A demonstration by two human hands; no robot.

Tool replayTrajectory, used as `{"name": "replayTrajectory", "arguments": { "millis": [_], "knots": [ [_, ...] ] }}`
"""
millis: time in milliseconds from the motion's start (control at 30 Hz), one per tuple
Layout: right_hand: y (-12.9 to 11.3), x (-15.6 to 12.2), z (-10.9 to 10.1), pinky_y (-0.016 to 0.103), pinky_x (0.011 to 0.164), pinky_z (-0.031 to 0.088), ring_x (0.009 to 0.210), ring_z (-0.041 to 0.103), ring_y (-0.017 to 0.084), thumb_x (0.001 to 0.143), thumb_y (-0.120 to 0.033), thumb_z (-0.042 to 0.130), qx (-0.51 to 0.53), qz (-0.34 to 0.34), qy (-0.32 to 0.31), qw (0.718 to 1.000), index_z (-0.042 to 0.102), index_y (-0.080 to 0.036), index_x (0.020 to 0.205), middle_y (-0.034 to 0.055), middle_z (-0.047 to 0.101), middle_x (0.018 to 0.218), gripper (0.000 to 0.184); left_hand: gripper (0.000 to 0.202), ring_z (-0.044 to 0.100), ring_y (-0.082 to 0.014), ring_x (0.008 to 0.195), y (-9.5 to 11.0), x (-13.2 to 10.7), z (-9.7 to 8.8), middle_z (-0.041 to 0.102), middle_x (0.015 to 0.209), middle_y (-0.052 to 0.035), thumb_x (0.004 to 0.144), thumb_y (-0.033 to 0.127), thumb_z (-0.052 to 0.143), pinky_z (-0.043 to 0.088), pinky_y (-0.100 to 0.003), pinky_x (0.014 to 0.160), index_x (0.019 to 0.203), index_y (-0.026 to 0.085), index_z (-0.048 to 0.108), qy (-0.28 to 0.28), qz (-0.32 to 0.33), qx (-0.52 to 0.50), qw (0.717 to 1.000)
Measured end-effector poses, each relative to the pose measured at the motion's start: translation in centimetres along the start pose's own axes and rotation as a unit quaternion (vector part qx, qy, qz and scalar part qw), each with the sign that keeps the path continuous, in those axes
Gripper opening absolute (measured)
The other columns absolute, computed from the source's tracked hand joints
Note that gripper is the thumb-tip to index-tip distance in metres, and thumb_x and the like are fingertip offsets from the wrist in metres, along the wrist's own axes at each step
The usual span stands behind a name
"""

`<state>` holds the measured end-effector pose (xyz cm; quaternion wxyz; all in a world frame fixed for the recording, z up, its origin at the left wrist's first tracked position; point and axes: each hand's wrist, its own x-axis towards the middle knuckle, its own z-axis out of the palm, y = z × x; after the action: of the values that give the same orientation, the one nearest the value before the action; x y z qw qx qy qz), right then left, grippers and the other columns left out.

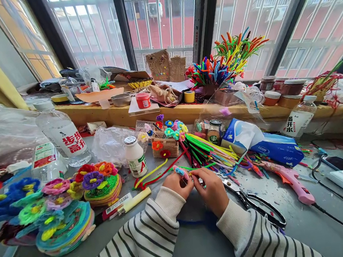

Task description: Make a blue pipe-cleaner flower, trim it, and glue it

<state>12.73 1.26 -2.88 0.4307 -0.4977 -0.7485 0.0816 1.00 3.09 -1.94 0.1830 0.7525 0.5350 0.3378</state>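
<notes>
Near the middle of the table, my left hand point(177, 186) is closed around a small pink and blue pipe-cleaner flower point(180, 171), which pokes up above the thumb. My right hand point(211, 189) pinches right beside it, fingertips meeting those of the left; a speck of yellow shows there, but what the right fingers hold is too small to make out. Black-handled scissors point(253, 205) lie beside my right wrist. Beyond both hands spreads a bundle of colored pipe cleaners point(210, 147), with loose red and yellow ones point(151, 174) farther left.
Finished pipe-cleaner flowers point(94, 179) crowd the left, by a white bottle point(135, 156) and a glue stick point(136, 200). A flower basket point(165, 148) stands behind. At right lie a pink glue gun point(293, 181) with its cord and a blue tissue pack point(276, 148). The windowsill point(102, 114) is cluttered.
</notes>
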Motion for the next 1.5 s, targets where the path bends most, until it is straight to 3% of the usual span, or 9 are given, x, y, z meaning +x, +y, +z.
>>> {"name": "replayTrajectory", "arguments": {
  "millis": [200, 367, 567, 933, 1033, 1200, 1333, 1500],
  "knots": [
    [0.2, 0.1, -0.5, 0.027, 0.061, 0.04, 0.071, 0.05, 0.017, 0.073, -0.016, 0.04, -0.011, 0.008, -0.008, 1.0, 0.055, -0.017, 0.081, 0.0053, 0.057, 0.075, 0.017, 0.013, 0.045, -0.0093, 0.041, 0.0, -0.2, 0.2, 0.049, 0.046, 0.0023, 0.062, 0.029, 0.045, 0.036, -0.02, 0.042, 0.057, 0.017, 0.05, 0.027, -0.039, -0.1, 0.994],
    [0.0, 0.2, -0.7, 0.025, 0.056, 0.04, 0.064, 0.051, 0.015, 0.073, -0.019, 0.042, 0.008, 0.033, -0.029, 0.999, 0.056, -0.016, 0.079, 0.0043, 0.058, 0.072, 0.016, 0.016, 0.041, -0.0088, 0.037, -0.3, -0.1, 0.8, 0.046, 0.043, 0.0026, 0.062, 0.031, 0.044, 0.033, -0.021, 0.039, 0.056, 0.018, 0.049, 0.037, -0.03, -0.066, 0.997],
    [-0.1, 0.2, -0.6, 0.024, 0.055, 0.038, 0.058, 0.051, 0.014, 0.072, -0.02, 0.043, -0.004, 0.054, -0.005, 0.999, 0.058, -0.016, 0.073, 0.0033, 0.058, 0.066, 0.015, 0.016, 0.04, -0.0089, 0.038, 0.2, -0.2, 0.7, 0.044, 0.042, 0.0029, 0.063, 0.029, 0.043, 0.033, -0.021, 0.041, 0.055, 0.017, 0.049, 0.033, 0.0, -0.025, 0.999],
    [-0.7, 0.0, -0.8, 0.022, 0.051, 0.037, 0.051, 0.049, 0.011, 0.07, -0.02, 0.045, 0.039, 0.089, 0.033, 0.995, 0.058, -0.016, 0.068, 0.0014, 0.058, 0.061, 0.014, 0.015, 0.044, -0.0085, 0.046, 0.6, -0.4, 0.0, 0.052, 0.055, -0.0004, 0.065, 0.027, 0.043, 0.038, -0.021, 0.046, 0.059, 0.015, 0.049, 0.009, 0.043, -0.067, 0.997],
    [-0.3, 0.1, -1.1, 0.021, 0.05, 0.037, 0.054, 0.049, 0.012, 0.071, -0.022, 0.045, 0.077, 0.087, 0.007, 0.993, 0.058, -0.015, 0.07, 0.0024, 0.058, 0.064, 0.015, 0.014, 0.043, -0.0075, 0.041, 0.5, -0.3, 0.1, 0.049, 0.05, 0.0018, 0.064, 0.028, 0.045, 0.038, -0.021, 0.042, 0.059, 0.015, 0.047, -0.015, 0.003, -0.15, 0.989],
    [0.8, 0.9, -2.1, 0.019, 0.047, 0.037, 0.053, 0.049, 0.01, 0.078, -0.029, 0.033, 0.206, 0.124, -0.065, 0.969, 0.055, -0.015, 0.072, 0.0025, 0.056, 0.064, 0.027, 0.019, 0.046, -0.0076, 0.04, 0.2, 0.1, 0.2, 0.048, 0.048, 0.0033, 0.061, 0.032, 0.049, 0.042, -0.021, 0.039, 0.063, 0.014, 0.044, -0.067, -0.097, -0.348, 0.93],
    [1.0, 1.1, -2.3, 0.02, 0.05, 0.036, 0.054, 0.046, 0.01, 0.076, -0.033, 0.038, 0.21, 0.121, -0.075, 0.967, 0.049, -0.015, 0.068, 0.0003, 0.051, 0.061, 0.023, 0.02, 0.047, -0.0069, 0.04, 0.2, 0.2, 0.0, 0.049, 0.049, 0.003, 0.062, 0.032, 0.05, 0.042, -0.021, 0.041, 0.065, 0.012, 0.045, -0.127, -0.093, -0.349, 0.924],
    [0.7, 1.1, -2.1, 0.019, 0.049, 0.032, 0.053, 0.041, 0.009, 0.075, -0.027, 0.041, 0.167, 0.087, -0.101, 0.977, 0.044, -0.015, 0.064, -0.0022, 0.044, 0.057, 0.016, 0.016, 0.047, -0.0073, 0.042, 0.1, -0.1, 0.1, 0.046, 0.049, 0.0031, 0.066, 0.03, 0.044, 0.042, -0.022, 0.042, 0.066, 0.013, 0.044, -0.157, -0.032, -0.318, 0.934]
  ]
}}
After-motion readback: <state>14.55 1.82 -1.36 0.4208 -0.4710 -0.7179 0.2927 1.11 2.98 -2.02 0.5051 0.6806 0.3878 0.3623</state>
